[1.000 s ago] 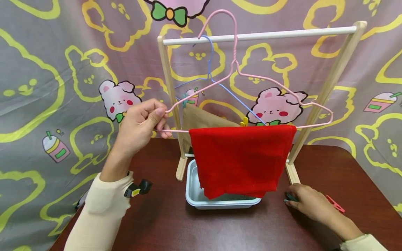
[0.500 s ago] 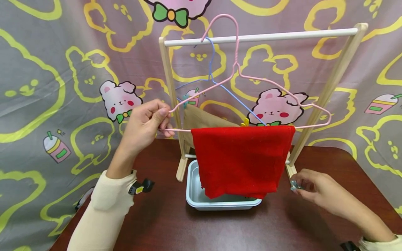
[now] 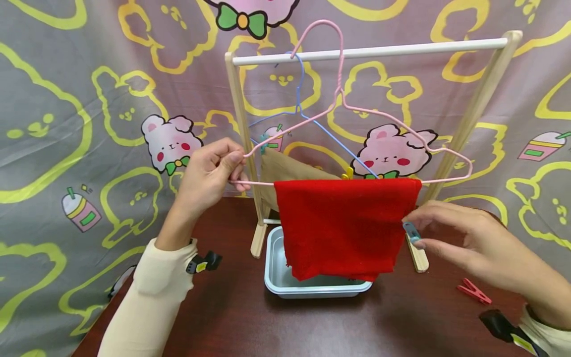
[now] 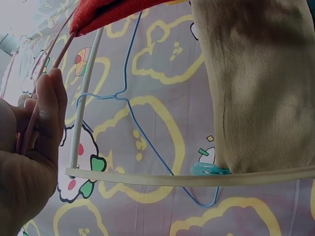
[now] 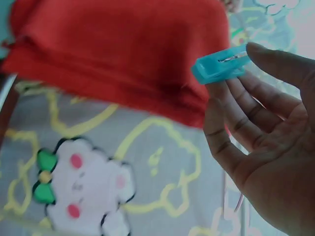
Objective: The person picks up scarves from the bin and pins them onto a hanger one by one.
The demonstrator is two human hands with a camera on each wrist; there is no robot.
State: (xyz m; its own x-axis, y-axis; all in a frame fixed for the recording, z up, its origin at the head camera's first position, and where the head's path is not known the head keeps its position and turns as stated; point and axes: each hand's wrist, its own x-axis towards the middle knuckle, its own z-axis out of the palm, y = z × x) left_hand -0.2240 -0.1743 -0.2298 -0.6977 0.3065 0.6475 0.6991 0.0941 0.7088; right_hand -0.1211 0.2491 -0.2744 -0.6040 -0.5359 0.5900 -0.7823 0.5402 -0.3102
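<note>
My left hand (image 3: 213,168) grips the left end of a pink wire hanger (image 3: 340,79), thumb on the shoulder wire and fingers around the lower bar. A red cloth (image 3: 343,228) is draped over that bar and hangs down in front of the rack. Between thumb and fingertips, my right hand (image 3: 477,243) pinches a teal clothespin (image 3: 411,232) beside the cloth's right edge. In the right wrist view the clothespin (image 5: 221,65) appears bright turquoise, its metal spring showing. Whether it touches the cloth I cannot tell.
Behind stands a wooden rack with a white rod (image 3: 401,49). A blue hanger (image 3: 298,94) there carries a tan cloth (image 3: 290,168), with a yellow clothespin (image 3: 348,173) near it. Below the red cloth sits a light blue basin (image 3: 276,277). A red clothespin (image 3: 474,291) lies at right on the table (image 3: 312,327).
My right hand has picked the teal clothespin up from the table and raised it to the red cloth's right edge. The left hand and hanger have shifted slightly right.
</note>
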